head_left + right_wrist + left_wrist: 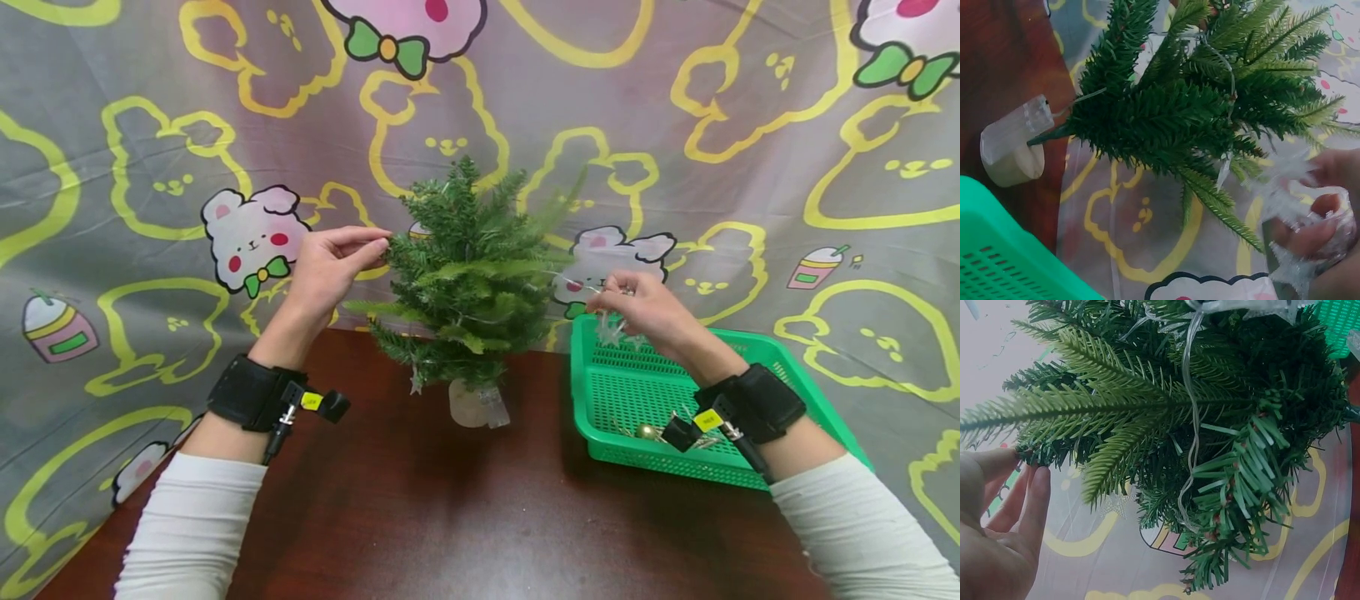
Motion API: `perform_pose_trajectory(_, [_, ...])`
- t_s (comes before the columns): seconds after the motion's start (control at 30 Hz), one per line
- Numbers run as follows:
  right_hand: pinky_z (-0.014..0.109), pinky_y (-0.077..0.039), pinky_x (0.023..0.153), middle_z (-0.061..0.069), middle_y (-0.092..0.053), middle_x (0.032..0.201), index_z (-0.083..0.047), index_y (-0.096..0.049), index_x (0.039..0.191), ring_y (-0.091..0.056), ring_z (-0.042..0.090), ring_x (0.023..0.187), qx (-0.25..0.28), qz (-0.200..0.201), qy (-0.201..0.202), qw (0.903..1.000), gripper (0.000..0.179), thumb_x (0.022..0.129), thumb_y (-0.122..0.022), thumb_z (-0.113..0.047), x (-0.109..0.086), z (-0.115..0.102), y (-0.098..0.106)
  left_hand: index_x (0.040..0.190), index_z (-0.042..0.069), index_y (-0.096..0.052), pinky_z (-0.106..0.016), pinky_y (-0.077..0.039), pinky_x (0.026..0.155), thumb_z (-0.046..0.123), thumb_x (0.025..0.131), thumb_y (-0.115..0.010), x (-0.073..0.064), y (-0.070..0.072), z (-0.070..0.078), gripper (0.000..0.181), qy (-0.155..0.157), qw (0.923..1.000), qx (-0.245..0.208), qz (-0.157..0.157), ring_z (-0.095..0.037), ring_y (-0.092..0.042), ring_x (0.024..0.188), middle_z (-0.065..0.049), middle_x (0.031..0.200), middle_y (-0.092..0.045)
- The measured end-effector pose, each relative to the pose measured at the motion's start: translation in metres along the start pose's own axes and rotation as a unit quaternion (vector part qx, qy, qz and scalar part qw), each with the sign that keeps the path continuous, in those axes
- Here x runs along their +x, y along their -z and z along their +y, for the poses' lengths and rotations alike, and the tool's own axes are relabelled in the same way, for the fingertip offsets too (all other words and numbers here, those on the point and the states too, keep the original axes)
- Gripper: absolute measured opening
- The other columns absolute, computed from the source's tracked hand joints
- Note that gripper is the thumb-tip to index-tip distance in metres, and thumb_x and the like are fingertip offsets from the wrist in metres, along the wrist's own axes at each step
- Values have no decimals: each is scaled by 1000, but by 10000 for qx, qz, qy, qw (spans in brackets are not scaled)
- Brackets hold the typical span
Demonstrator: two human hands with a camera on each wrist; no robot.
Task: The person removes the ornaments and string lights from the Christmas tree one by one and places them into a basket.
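A small artificial Christmas tree point(472, 283) stands on a pale round base point(467, 406). At its left side my left hand point(326, 271) pinches the tip of a dark green branch point(1038, 453) between thumb and fingers. Over to the right, my right hand point(651, 310) holds a bunch of clear star string lights point(1294, 272) with curled fingers. A thin clear wire point(1225, 62) runs among the branches, and one star point(416, 383) hangs low on the left. Against the base sits a clear plastic box point(1019, 128) joined to the wire.
A green plastic basket point(615, 448) stands right of the tree, below my right hand. Inside it lie a gold ball point(645, 431) and other small items, partly hidden by the wrist camera. Behind the brown table point(420, 517) hangs a patterned cloth point(525, 92).
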State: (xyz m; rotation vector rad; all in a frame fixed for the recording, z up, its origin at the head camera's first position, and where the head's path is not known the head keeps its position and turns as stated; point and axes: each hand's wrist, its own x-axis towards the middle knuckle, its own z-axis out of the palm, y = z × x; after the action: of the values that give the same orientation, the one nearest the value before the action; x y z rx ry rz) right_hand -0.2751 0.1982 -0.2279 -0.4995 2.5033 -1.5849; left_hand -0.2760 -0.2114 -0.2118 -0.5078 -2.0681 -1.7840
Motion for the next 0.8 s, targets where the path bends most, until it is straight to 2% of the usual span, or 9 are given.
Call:
perform_pose_trajectory(0.03, [30, -35, 52, -4, -66, 87, -11, -43, 80, -65, 11, 92, 116, -1, 35, 9999, 26, 101, -54, -22, 0, 0, 0, 111, 3, -75, -20, -59, 78, 18, 92, -71, 0, 0, 0, 25, 26, 10000, 5, 12, -7, -72, 81, 7, 91, -74])
perform_pose_trajectory(0.13, [31, -34, 49, -2, -66, 77, -9, -53, 101, -62, 14, 72, 458, 21, 161, 9988, 7, 101, -48, -15, 1, 1, -1, 113, 3, -74, -20, -59, 79, 19, 92, -70, 1, 0, 0, 27, 108, 9999, 5, 30, -8, -72, 82, 6, 93, -74])
perform_pose_trajectory(0.2, [31, -35, 47, -3, -63, 71, -9, -57, 117, -54, 14, 61, 522, 8, 307, 9982, 20, 102, -45, -14, 2, 1, -1, 114, 2, -74, -20, -59, 79, 20, 92, -70, 2, 1, 0, 28, 163, 9999, 28, 37, -10, -72, 83, 6, 94, -74])
perform_pose_trajectory(0.27, [30, -38, 49, -3, -59, 67, -5, -59, 126, -51, 15, 58, 485, -37, 489, 9976, 28, 104, -44, -16, 2, 2, -1, 115, 2, -73, -19, -59, 78, 20, 93, -70, 4, 1, 0, 29, 197, 9997, 120, 40, -9, -73, 82, 7, 94, -74])
perform_pose_trajectory(0.47, [31, -53, 63, -4, -50, 64, -7, -62, 127, -48, 16, 55, 529, -125, 701, 9961, 35, 107, -42, -27, 3, 6, 3, 119, 3, -71, -18, -59, 77, 21, 94, -68, 9, 1, 0, 31, 272, 9989, 375, -46, -6, -72, 80, 11, 93, -73])
perform_pose_trajectory(0.6, [40, -62, 73, -3, -49, 65, -4, -59, 128, -50, 16, 53, 813, -188, 766, 9936, 37, 107, -43, -29, 2, 9, 5, 120, 4, -71, -18, -59, 78, 22, 94, -68, 11, 2, 2, 32, 377, 9986, 353, -145, -8, -72, 84, 11, 95, -73])
perform_pose_trajectory(0.7, [41, -62, 70, -2, -49, 70, 0, -56, 129, -49, 16, 56, 1116, -266, 857, 9897, 39, 106, -44, -29, 3, 10, 5, 121, 5, -71, -18, -58, 80, 23, 94, -68, 11, 4, 3, 32, 401, 9984, 314, -247, -7, -72, 87, 10, 97, -73])
perform_pose_trajectory(0.8, [35, -60, 61, -1, -49, 77, 0, -54, 129, -46, 14, 59, 1264, -226, 828, 9883, 40, 106, -44, -31, 4, 10, 4, 122, 5, -70, -19, -58, 81, 24, 95, -67, 11, 4, 5, 34, 363, 9981, 336, -360, -8, -72, 90, 8, 102, -73])
